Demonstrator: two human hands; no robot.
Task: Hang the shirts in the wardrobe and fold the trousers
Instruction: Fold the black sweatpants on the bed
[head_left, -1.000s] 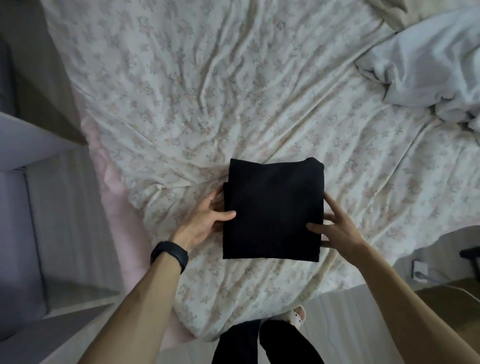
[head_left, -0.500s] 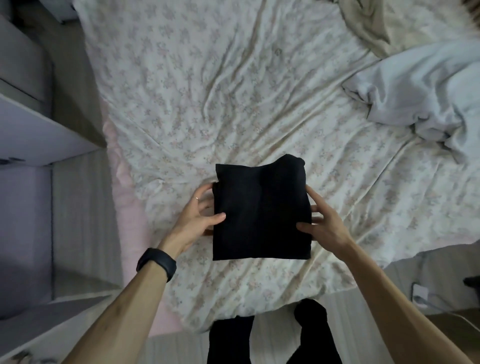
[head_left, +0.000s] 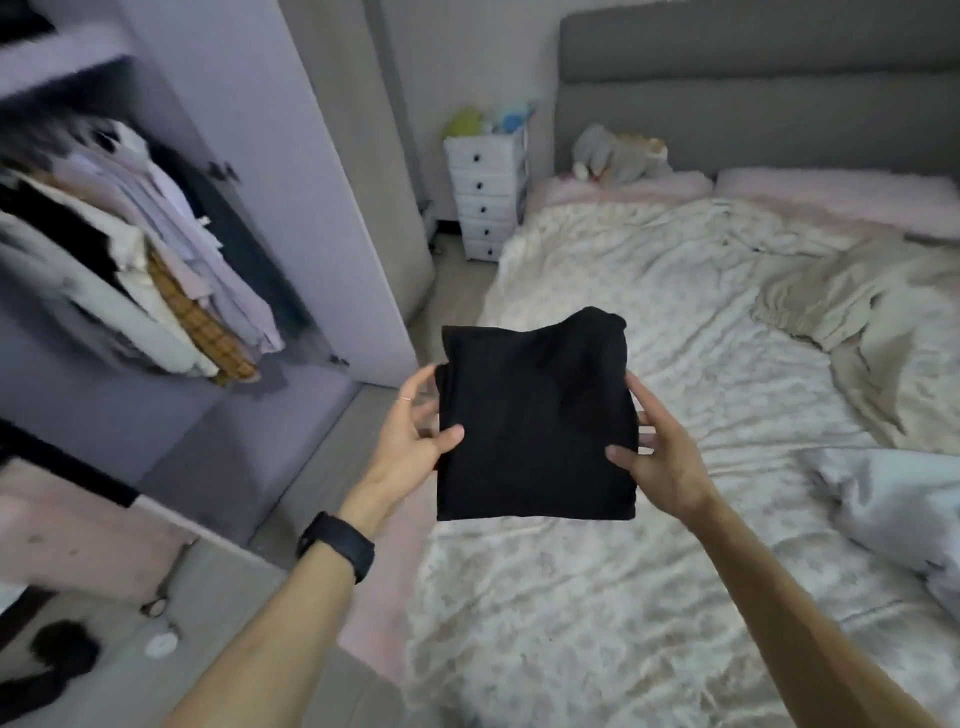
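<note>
Floral-printed cream bedsheet (head_left: 675, 322) fills the right of the room, and an open lilac wardrobe (head_left: 291, 156) with a row of pale hanging shirts (head_left: 171, 291) stands on the left. Between them, above the bed's left edge, a folded square of black trousers (head_left: 535, 421) is held by its sides. The left hand (head_left: 410, 436) and right hand (head_left: 660, 457) each pinch it, thumb on top and fingers curled beneath.
</note>
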